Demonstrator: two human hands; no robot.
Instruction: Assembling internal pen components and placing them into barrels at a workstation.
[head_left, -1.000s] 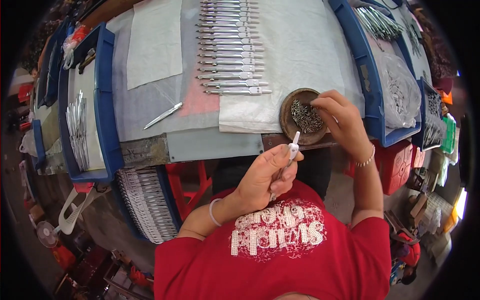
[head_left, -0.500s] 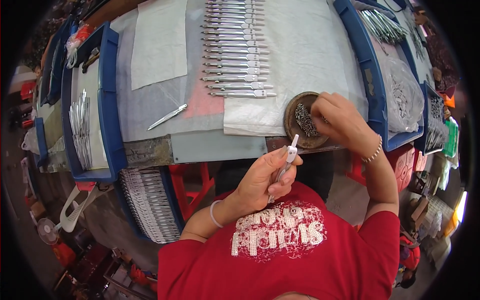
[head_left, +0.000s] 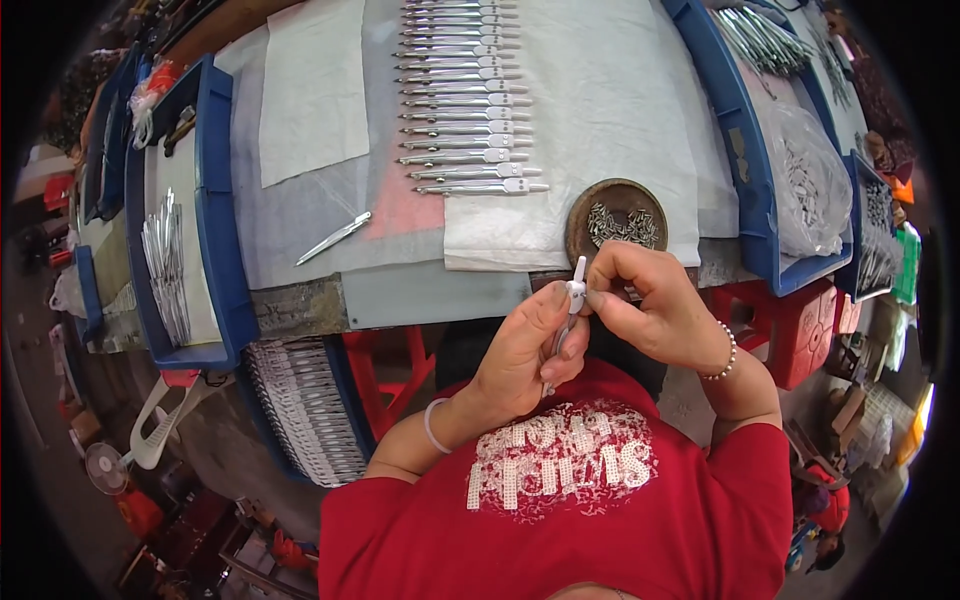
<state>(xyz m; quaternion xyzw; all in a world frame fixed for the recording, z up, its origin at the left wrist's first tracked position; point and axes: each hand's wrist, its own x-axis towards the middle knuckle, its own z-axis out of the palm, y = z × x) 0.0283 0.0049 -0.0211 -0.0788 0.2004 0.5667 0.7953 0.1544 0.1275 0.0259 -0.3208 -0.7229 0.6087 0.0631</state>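
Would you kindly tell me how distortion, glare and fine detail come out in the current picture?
Head view: the right tray looks bent by the fisheye; head view: the plastic bag and metal tools catch whitish highlights; head view: whether the right hand holds a part is too fine to tell.

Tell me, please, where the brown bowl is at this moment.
In the head view, the bowl sits right of centre, just beyond the right hand, to the right of the silver tools' row.
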